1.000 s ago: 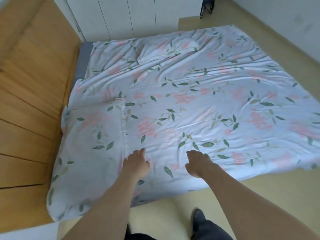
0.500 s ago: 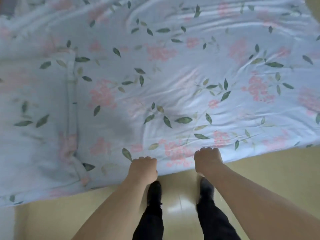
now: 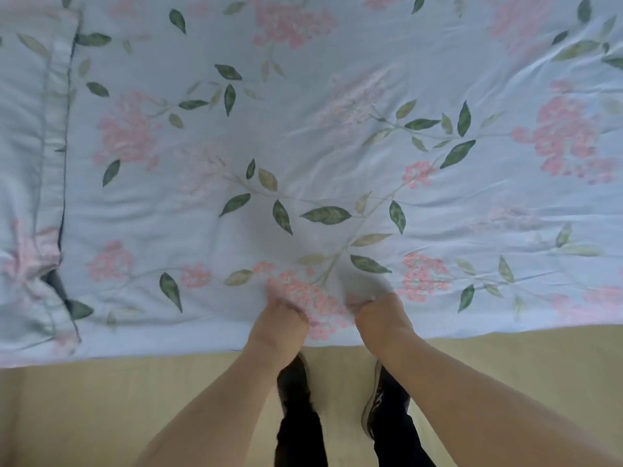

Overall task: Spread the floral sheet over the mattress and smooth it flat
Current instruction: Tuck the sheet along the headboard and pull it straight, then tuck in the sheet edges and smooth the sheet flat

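The floral sheet (image 3: 337,146), pale blue with pink blossoms and green leaves, fills the upper part of the head view and hides the mattress under it. Its near edge hangs just past the bed's side above the floor. My left hand (image 3: 279,320) and my right hand (image 3: 381,315) sit side by side at that near edge, both curled into fists with fabric bunched in the fingers. A folded seam with a dark gap (image 3: 62,197) runs down the sheet's left side. Light wrinkles cross the cloth.
Pale yellow floor (image 3: 101,409) runs along the bottom of the view. My two feet in dark shoes (image 3: 372,404) and dark trousers stand right at the bed's edge between my forearms.
My head has dropped closer to the bed, so the wooden wall and wardrobe have left the view. Both hands went from lying flat on the sheet to gripping its near edge in fists.
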